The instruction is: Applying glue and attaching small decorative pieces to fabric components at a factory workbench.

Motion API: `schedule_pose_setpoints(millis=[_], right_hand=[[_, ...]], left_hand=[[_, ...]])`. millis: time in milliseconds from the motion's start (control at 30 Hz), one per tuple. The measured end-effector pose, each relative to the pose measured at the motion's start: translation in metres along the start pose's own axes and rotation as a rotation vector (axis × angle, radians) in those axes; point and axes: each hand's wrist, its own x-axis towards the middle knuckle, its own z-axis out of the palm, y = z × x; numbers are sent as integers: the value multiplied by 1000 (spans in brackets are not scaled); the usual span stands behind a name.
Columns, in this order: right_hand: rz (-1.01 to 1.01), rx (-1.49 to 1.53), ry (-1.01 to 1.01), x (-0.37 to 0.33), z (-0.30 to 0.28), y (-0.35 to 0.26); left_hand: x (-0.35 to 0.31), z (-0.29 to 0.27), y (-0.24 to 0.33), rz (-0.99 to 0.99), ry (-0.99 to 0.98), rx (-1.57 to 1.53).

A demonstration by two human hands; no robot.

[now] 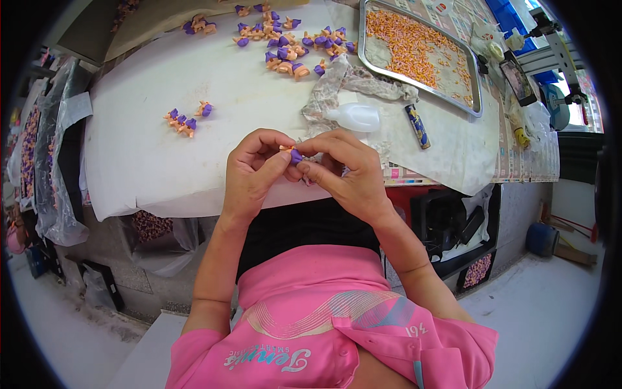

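Between my two hands, just above the near edge of the table, is a small peach and purple plastic figure [295,156]. My left hand [259,162] pinches it from the left with thumb and forefinger. From the other side the thumb and fingers of my right hand [343,165] grip it too. Part of the figure is hidden by the fingertips. A bit of crumpled cloth seems to show below the right fingers. Ahead and to the left lies a small group of similar figures [181,123]. A larger cluster of them [285,48] is spread farther back.
A metal tray [481,97] of tiny orange pieces [414,48] stands at the far right. Nearer are a white squeeze bottle [357,117], a crumpled rag [330,84] and a dark blue patterned cylinder [418,126]. A phone [518,78] is mounted on a stand at the right.
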Motion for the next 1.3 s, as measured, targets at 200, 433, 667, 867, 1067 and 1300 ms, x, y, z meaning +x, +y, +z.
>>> schedule_pose_setpoints(millis=[200, 433, 667, 867, 1067, 1300], right_hand=[[-23, -11, -17, 1, -2, 1], [-58, -79, -3, 2, -20, -10], [-170, -566, 408, 7, -70, 24], [-183, -600, 307, 17, -89, 32], [-124, -626, 119, 20, -97, 22], [-91, -600, 63, 12, -103, 17]], left_hand=[[0, 1, 0, -31, -1, 41], [6, 7, 10, -1, 4, 105], [25, -40, 29, 413, 349, 989], [40, -39, 48, 559, 499, 1261], [77, -9, 52, 732, 328, 1339], [134, 13, 40, 681, 47, 1317]])
